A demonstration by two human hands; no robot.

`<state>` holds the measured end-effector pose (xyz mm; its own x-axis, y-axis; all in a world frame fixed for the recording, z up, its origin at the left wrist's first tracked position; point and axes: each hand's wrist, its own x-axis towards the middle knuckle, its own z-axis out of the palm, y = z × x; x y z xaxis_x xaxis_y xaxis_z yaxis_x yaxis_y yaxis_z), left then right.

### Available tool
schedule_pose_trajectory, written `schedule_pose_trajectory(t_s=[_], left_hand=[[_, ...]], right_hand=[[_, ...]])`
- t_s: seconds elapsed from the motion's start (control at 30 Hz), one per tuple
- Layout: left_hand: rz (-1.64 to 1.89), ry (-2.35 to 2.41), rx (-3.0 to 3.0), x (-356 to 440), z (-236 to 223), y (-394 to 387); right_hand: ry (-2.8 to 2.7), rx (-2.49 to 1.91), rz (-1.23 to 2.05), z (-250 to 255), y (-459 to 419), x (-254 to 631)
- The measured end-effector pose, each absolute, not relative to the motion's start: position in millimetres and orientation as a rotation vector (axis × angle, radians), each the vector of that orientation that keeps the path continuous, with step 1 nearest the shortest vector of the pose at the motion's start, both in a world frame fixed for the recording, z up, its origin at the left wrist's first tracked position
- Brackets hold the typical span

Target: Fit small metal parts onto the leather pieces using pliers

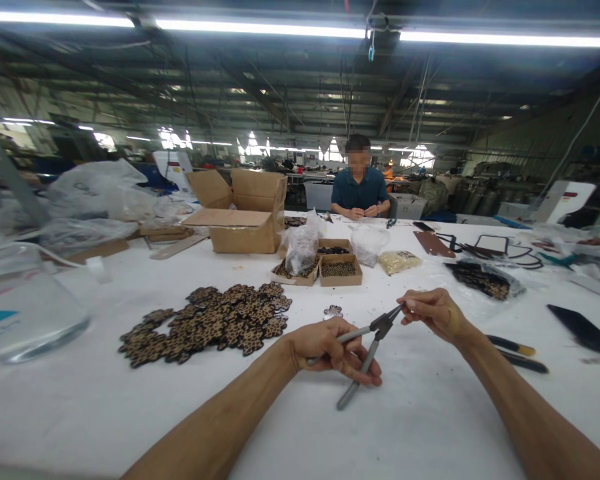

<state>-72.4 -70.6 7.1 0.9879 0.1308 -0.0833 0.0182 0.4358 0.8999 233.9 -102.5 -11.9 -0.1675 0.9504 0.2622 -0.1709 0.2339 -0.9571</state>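
Strip lights (260, 28) run beneath a metal roof; below them, a white worktable (80, 420) fills the lower view. From my remote station I log the items left to right. Far left: a clear plastic container (20, 300) with a blue mark, and behind it crumpled clear bags (100, 190). Next, an open cardboard box (245, 231), flaps raised. Nearer me, a spread pile of leopard-print pieces (215, 320) with dark edges, flower-like in outline.

Centre: small open cartons (341, 281) stand grouped, one filled with small brass-toned parts, a clear bag (303, 250) resting on another. One small patterned piece (333, 311) lies alone just beyond my left hand (335, 347). That hand is partly curled, fingers around the handles of grey pliers (381, 325); the handles stand apart, the nose points up and to the right. Across the table a person (359, 190) in a dark teal shirt holds both hands together.

My right hand (437, 313) meets the plier nose, thumb and fingertips pinched closed there; I cannot tell whether they grip the tips or a small part. Beyond it: a bag of cream-coloured bits (399, 262) and a brown flat piece (434, 244). Right side: a bag of dark patterned pieces (480, 280), a tool with black and yellow handles (517, 353), and a black flat object (585, 330).
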Motion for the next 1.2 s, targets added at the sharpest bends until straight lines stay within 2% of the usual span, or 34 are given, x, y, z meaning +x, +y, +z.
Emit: schedule_pose_trajectory(t_s=[0.37, 0.77, 1.2], left_hand=[[0.077, 0.153, 1.107, -70.9, 2.6, -69.9], [0.087, 0.149, 1.108, -71.0, 3.7, -70.6], [0.104, 0.239, 1.106, -68.2, 2.6, -72.5]], right_hand=[[-1.286, -0.808, 1.195, -24.3, -97.3, 233.7], [-1.066, -0.714, 1.352, -31.4, -93.8, 226.5], [-1.109, -0.793, 1.320, -27.7, -95.7, 225.9]])
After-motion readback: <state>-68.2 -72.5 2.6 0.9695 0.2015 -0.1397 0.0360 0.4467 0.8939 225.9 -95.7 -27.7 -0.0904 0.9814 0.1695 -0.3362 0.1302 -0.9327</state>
